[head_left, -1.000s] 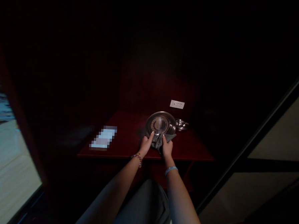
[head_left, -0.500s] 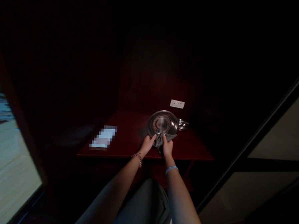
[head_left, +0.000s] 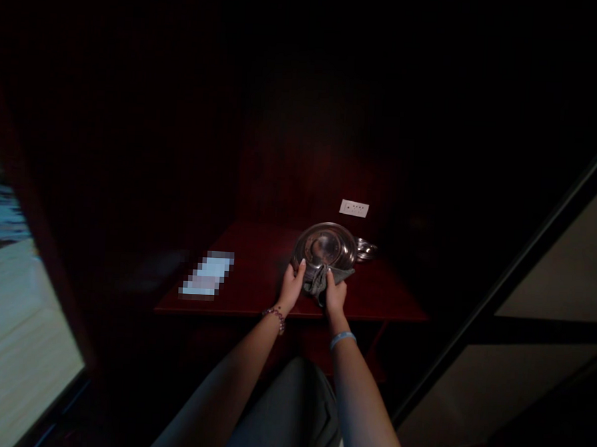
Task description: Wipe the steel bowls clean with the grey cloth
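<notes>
Hands meet at steel plate's (head_left: 326, 246) near rim: left hand (head_left: 292, 287) grips its left edge, right hand (head_left: 335, 295) pinches grey cloth (head_left: 320, 280) against it.

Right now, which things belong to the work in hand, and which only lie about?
In use:
- metal plate, held at its near rim by the left hand
- grey cloth, gripped by the right hand

Lying about:
- smaller metal dish behind the plate
- white wall socket
- blurred pale item on the red table
</notes>
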A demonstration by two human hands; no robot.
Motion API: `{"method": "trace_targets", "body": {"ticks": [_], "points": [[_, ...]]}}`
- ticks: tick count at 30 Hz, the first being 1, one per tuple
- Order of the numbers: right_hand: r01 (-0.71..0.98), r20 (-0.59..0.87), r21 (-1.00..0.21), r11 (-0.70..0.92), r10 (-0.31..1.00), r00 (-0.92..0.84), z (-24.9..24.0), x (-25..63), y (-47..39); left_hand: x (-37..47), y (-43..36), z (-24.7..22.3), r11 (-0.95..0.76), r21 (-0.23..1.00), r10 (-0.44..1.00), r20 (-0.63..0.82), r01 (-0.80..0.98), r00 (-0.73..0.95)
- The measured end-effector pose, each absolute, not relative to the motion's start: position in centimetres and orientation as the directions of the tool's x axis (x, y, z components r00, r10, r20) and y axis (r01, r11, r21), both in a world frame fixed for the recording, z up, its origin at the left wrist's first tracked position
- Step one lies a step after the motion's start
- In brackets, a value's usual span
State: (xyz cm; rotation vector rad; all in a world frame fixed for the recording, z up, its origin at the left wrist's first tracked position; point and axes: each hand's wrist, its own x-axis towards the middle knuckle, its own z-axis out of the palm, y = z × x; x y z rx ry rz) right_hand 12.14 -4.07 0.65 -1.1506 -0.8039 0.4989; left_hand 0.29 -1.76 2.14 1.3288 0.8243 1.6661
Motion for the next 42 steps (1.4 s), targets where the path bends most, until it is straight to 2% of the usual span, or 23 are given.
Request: {"method": "trace_targets", "body": {"ticks": [12,20,27,34,42], "points": [[0.022,0.284,-0.938,0.345,0.733,0.618,0.1,12.4,-3.7,0.3,-1.1,1.3,-0.405,0.909,0.909,0.412,-0.102,0.064],[0.021,0.290,-0.938,0.347,0.747,0.598,0.6,12.1,-4.0,0.2,-1.5,1.8,-0.372,0.923,0.928,0.369,-0.098,-0.046],[0.056,0.303,-0.938,0.343,0.726,0.618,0.8,12.0,-4.3,-0.2,-1.6,2.1,-0.446,0.882,0.890,0.420,-0.149,-0.176],[0.114,0.307,-0.945,0.306,0.712,0.631,1.0,11.9,-4.6,0.1,-1.0,1.5,-0.382,0.893,0.923,0.358,-0.239,-0.140],[0.124,0.294,-0.951,0.284,0.703,0.647,1.0,11.7,-4.7,0.1,-0.5,0.9,-0.350,0.923,0.935,0.333,-0.163,-0.123]]}}
